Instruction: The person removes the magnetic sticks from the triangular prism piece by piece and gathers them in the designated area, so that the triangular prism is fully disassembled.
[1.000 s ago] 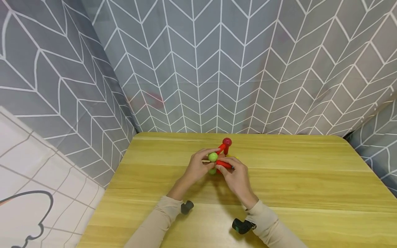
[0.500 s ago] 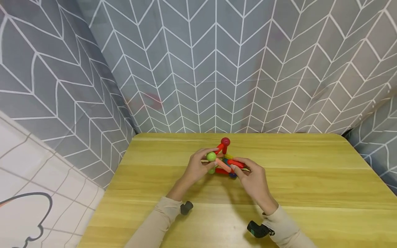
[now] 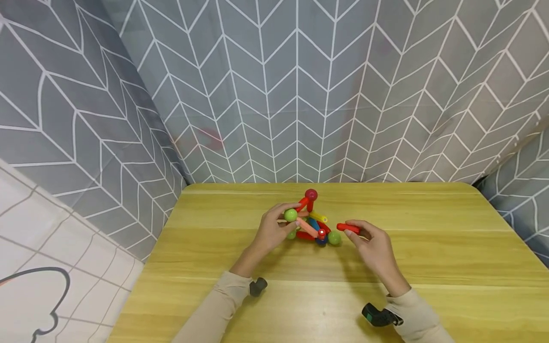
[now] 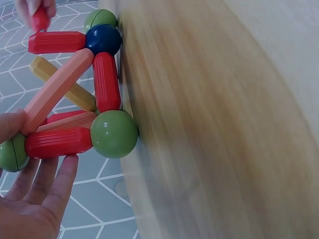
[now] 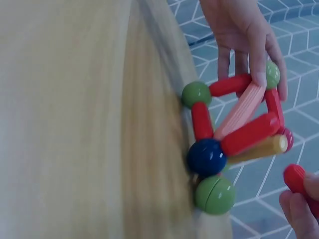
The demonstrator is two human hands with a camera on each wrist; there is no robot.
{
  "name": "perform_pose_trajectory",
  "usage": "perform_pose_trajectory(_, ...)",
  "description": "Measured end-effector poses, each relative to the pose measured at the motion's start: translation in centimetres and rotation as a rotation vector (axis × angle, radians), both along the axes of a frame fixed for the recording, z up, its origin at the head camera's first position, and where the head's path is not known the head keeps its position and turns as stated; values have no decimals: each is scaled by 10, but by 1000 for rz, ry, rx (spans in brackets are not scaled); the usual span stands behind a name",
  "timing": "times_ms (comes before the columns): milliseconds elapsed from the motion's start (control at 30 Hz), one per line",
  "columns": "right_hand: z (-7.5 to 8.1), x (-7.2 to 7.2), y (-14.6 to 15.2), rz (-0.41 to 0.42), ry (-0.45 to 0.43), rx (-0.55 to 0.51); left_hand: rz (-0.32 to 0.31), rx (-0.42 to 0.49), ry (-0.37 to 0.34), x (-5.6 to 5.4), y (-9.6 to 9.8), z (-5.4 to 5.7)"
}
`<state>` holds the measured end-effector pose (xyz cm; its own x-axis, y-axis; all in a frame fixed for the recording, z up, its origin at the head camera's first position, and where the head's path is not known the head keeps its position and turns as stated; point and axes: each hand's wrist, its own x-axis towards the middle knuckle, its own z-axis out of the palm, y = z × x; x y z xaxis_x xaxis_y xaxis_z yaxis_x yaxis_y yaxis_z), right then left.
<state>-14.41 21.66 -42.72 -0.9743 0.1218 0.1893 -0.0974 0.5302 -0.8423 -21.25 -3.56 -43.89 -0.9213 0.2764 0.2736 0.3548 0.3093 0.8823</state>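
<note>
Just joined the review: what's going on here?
A person's left hand holds a frame of coloured rods and balls near its upper green ball. The right hand pinches a red rod, apart from the frame. Another red rod stands up from the frame's blue ball, its top end free.

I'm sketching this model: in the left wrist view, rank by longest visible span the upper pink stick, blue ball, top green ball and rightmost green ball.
1. Upper pink stick
2. Rightmost green ball
3. Unsure: blue ball and top green ball, which is partly hidden.
</note>
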Motion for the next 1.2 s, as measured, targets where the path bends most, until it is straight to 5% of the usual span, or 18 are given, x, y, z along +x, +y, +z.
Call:
perform_pose_trajectory(233,-16,7,8,51,-154,-8,7,2,-11,0,-1,1)
perform_pose_trajectory(500,-39,5,4,90,-207,-9,4,4,6,-2,-2,0)
perform_pose_trajectory(1200,-61,-6,2,56,-71,95,-22,-45,-49,-6,-8,6)
